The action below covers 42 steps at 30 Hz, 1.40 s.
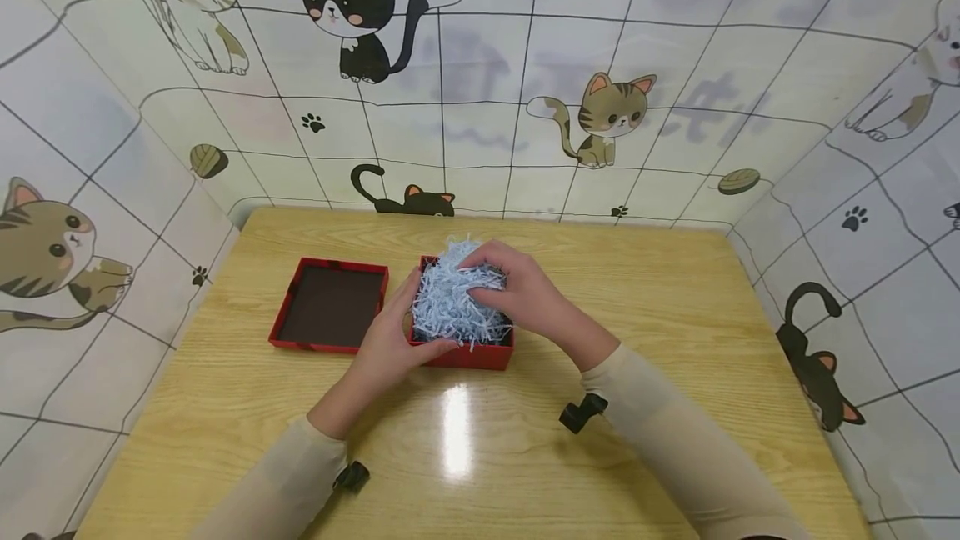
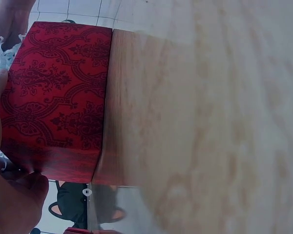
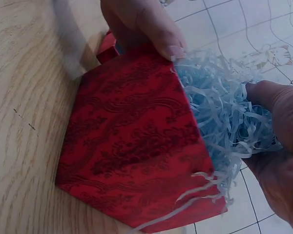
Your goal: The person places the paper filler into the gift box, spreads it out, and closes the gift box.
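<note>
The right hand (image 1: 517,286), part-curled, grips shredded paper (image 1: 450,304) heaped in the red box (image 1: 472,358), though strands obscure how firmly; the left hand (image 1: 392,336) clasps the box's side and near rim, likely steadying it; the lid (image 1: 326,307) lies leftward on the table (image 1: 637,465).

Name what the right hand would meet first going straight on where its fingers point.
Pale blue shredded paper, which the right hand touches. Beyond it, probably the inside of the red box, though paper hides the depth.

Shreds (image 1: 447,302) are papery, the table (image 1: 637,298) glossy, the box (image 1: 472,357) perhaps cloth.
</note>
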Each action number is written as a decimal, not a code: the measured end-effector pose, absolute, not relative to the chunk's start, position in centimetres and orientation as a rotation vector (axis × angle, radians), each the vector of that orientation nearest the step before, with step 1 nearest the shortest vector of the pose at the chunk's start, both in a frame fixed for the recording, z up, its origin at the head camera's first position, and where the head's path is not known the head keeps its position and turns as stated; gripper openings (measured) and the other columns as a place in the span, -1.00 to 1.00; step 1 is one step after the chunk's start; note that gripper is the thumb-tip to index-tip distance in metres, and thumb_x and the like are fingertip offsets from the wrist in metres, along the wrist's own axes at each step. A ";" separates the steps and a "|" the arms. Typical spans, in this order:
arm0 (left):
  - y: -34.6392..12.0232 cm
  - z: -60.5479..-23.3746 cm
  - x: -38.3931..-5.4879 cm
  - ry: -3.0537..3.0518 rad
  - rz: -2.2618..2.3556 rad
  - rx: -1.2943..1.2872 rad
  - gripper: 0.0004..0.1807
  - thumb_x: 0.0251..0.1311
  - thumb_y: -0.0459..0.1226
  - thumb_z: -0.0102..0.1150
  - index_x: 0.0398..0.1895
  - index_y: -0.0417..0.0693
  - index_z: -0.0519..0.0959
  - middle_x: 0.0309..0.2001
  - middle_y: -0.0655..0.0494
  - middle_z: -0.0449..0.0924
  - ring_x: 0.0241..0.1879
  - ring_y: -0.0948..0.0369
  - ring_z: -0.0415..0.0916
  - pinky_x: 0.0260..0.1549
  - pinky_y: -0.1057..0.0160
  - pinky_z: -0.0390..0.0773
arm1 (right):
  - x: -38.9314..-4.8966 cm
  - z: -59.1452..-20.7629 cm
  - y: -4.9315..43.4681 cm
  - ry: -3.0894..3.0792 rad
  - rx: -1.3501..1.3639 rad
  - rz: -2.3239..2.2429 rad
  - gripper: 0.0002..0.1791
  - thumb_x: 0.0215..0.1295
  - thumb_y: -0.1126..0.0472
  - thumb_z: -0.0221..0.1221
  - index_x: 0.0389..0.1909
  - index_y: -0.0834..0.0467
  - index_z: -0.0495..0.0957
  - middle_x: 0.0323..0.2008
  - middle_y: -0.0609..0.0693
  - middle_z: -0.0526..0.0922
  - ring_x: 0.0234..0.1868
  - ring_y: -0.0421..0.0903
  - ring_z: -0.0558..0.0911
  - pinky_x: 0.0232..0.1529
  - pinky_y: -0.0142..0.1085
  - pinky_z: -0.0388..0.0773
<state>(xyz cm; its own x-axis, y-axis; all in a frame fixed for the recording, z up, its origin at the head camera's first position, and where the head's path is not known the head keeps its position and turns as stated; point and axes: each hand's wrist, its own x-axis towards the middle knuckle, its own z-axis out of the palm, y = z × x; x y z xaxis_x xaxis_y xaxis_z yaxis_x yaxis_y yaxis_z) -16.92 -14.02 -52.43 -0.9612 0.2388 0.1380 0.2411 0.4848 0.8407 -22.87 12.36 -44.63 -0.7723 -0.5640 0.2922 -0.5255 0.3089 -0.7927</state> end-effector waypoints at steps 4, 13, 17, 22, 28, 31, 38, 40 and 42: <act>-14.0 -52.5 -16.9 -2.714 -1.526 -0.433 0.39 0.16 0.19 0.68 0.86 0.09 -0.05 0.80 0.20 -0.04 0.76 0.10 -0.07 0.65 -0.21 0.12 | -22.9 -45.0 11.4 2.536 -1.042 -1.395 -0.66 0.42 0.37 0.47 0.15 0.09 0.73 0.11 -0.03 0.71 0.23 -0.04 0.64 0.38 0.00 0.58; -14.1 -52.5 -16.8 -2.713 -1.530 -0.437 0.36 0.19 0.15 0.67 0.86 0.09 -0.05 0.80 0.18 -0.05 0.76 0.05 -0.07 0.64 -0.27 0.13 | -22.5 -45.9 9.8 2.590 -0.998 -1.104 -0.62 0.46 0.27 0.47 0.24 0.12 0.69 0.19 0.05 0.65 0.23 0.01 0.63 0.35 -0.02 0.61; -14.1 -52.5 -16.8 -2.722 -1.531 -0.434 0.35 0.20 0.16 0.66 0.86 0.07 -0.04 0.80 0.18 -0.05 0.76 0.05 -0.07 0.64 -0.25 0.14 | -22.3 -46.0 9.6 2.617 -0.967 -0.944 -0.56 0.48 0.20 0.48 0.30 0.09 0.66 0.23 0.06 0.61 0.24 0.01 0.61 0.35 -0.05 0.63; -14.0 -52.4 -16.9 -2.722 -1.526 -0.427 0.34 0.20 0.15 0.67 0.86 0.06 -0.03 0.80 0.15 -0.04 0.76 0.03 -0.06 0.64 -0.26 0.13 | -22.1 -45.4 10.1 2.602 -0.948 -0.957 -0.53 0.48 0.20 0.47 0.34 0.09 0.65 0.30 0.05 0.62 0.32 0.04 0.60 0.41 -0.02 0.60; -14.0 -52.4 -16.8 -2.732 -1.527 -0.427 0.34 0.20 0.15 0.66 0.86 0.07 -0.04 0.80 0.16 -0.05 0.76 0.03 -0.08 0.63 -0.28 0.13 | -22.0 -44.3 12.0 2.523 -0.989 -1.027 -0.40 0.47 0.24 0.46 0.48 0.07 0.57 0.50 0.06 0.52 0.63 0.16 0.36 0.61 0.14 0.32; -14.0 -52.3 -16.8 -2.734 -1.522 -0.423 0.34 0.20 0.16 0.66 0.86 0.07 -0.03 0.80 0.18 -0.05 0.76 0.05 -0.09 0.64 -0.26 0.13 | -21.9 -43.6 13.2 2.471 -1.028 -1.075 -0.29 0.44 0.24 0.49 0.56 0.05 0.49 0.55 0.06 0.46 0.63 0.15 0.33 0.62 0.18 0.29; -13.9 -52.2 -16.9 -2.731 -1.529 -0.413 0.36 0.17 0.15 0.68 0.86 0.06 -0.02 0.80 0.16 -0.04 0.76 0.05 -0.07 0.65 -0.23 0.10 | -22.8 -42.8 16.3 2.391 -1.045 -1.246 -0.11 0.38 0.15 0.56 0.65 0.03 0.37 0.56 0.05 0.42 0.54 0.18 0.43 0.52 0.26 0.40; -13.9 -52.2 -16.8 -2.736 -1.531 -0.408 0.37 0.17 0.15 0.69 0.86 0.06 -0.02 0.80 0.17 -0.04 0.76 0.06 -0.08 0.66 -0.21 0.09 | -23.5 -43.0 17.0 2.387 -1.008 -1.310 -0.09 0.38 0.15 0.56 0.67 0.04 0.35 0.56 0.05 0.42 0.53 0.20 0.44 0.50 0.30 0.39; -14.0 -52.2 -16.8 -2.738 -1.529 -0.405 0.37 0.16 0.15 0.69 0.86 0.06 -0.03 0.80 0.16 -0.04 0.76 0.05 -0.08 0.66 -0.21 0.09 | -24.5 -43.5 17.4 2.378 -0.962 -1.364 -0.07 0.40 0.16 0.55 0.69 0.03 0.31 0.60 0.04 0.40 0.56 0.21 0.43 0.51 0.32 0.37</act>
